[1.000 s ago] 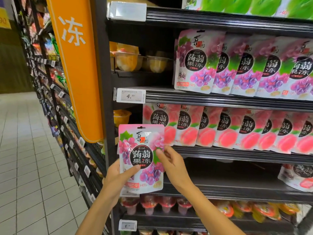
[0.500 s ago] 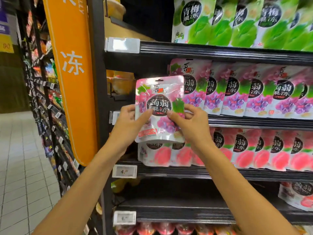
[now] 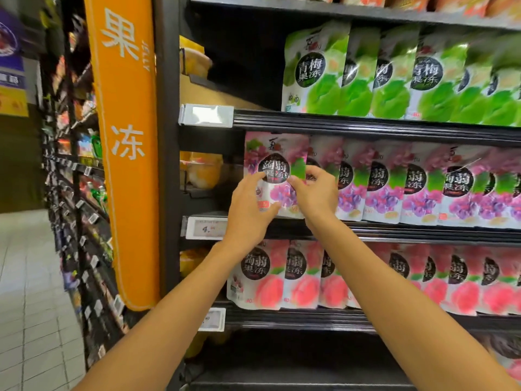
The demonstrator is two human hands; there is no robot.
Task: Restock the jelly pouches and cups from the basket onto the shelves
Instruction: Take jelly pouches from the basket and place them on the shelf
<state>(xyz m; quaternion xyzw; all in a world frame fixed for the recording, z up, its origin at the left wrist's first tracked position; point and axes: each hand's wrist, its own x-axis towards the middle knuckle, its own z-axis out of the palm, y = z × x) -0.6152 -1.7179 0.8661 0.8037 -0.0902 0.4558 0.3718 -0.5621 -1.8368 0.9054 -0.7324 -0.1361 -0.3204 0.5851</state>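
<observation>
Standing upright at the left end of the grape row (image 3: 408, 187) (purple fruit on pink), the jelly pouch (image 3: 275, 153) sat on the shelf (image 3: 394, 231), its front pinched by left hand (image 3: 248, 210) and right hand (image 3: 315, 196).

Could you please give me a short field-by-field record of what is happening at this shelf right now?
item in hand: grape jelly pouch, upright, at the left end of the grape row
left hand: grips the pouch's lower left, thumb on its front
right hand: pinches the pouch's right side
shelf above: green plum pouches
shelf below: peach pouches
left compartment: yellow jelly cups
price tag: on the shelf edge, lower left of the pouch
basket: not in view
</observation>
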